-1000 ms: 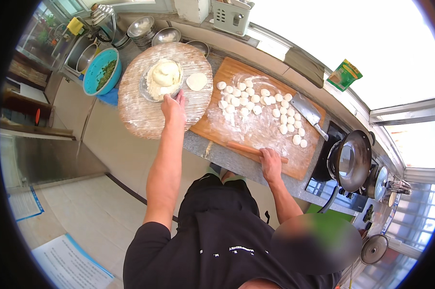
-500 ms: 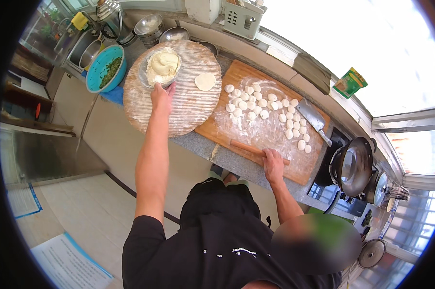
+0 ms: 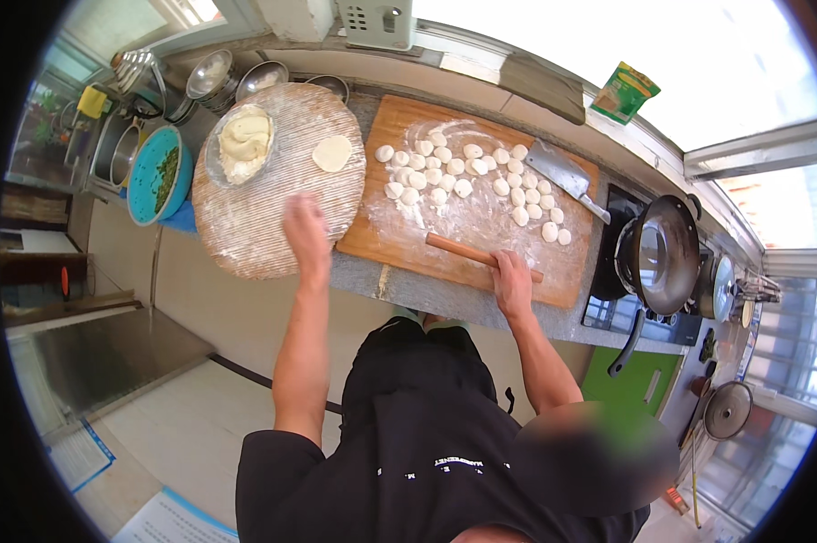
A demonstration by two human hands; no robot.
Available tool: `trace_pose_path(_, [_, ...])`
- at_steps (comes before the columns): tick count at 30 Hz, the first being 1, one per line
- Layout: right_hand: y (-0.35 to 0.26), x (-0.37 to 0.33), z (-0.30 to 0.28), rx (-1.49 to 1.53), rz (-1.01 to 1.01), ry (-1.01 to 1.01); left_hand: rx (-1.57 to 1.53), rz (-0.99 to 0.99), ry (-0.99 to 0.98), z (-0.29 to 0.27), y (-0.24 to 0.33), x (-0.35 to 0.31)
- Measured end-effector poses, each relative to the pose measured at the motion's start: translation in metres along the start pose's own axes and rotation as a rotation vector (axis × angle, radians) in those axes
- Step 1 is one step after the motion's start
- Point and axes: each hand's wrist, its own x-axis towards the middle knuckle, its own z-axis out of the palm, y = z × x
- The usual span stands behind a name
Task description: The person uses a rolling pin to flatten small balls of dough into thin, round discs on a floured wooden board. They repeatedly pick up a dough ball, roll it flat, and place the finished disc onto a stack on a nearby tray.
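Observation:
My left hand (image 3: 306,233) hovers, blurred and empty, over the near edge of a round woven tray (image 3: 246,217). On that tray sit a glass bowl of pale filling (image 3: 243,141) and one flat round dough wrapper (image 3: 332,153). My right hand (image 3: 512,281) rests on a wooden rolling pin (image 3: 467,252) at the near edge of a floured wooden cutting board (image 3: 481,226). Several small dough pieces (image 3: 467,172) are spread over the board's far half.
A cleaver (image 3: 560,176) lies at the board's far right. A blue bowl of chopped greens (image 3: 159,175) stands left of the tray, with metal bowls (image 3: 211,74) and a sink behind. A wok (image 3: 664,257) sits on the stove to the right.
My left hand has pulled back from the filling bowl toward the tray's near edge. A rolling pin now lies under my right hand. The view has shifted.

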Motion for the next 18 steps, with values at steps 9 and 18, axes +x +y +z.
trace_pose_path(9, [0.015, -0.019, -0.014, 0.013, 0.103, 0.061, 1.074, 0.501, -0.452, 0.108, -0.114, -0.01])
trace_pose_path(18, [0.024, -0.039, -0.021, -0.016, 0.166, 0.11, 1.028, 0.316, -0.705, 0.111, -0.105, -0.064])
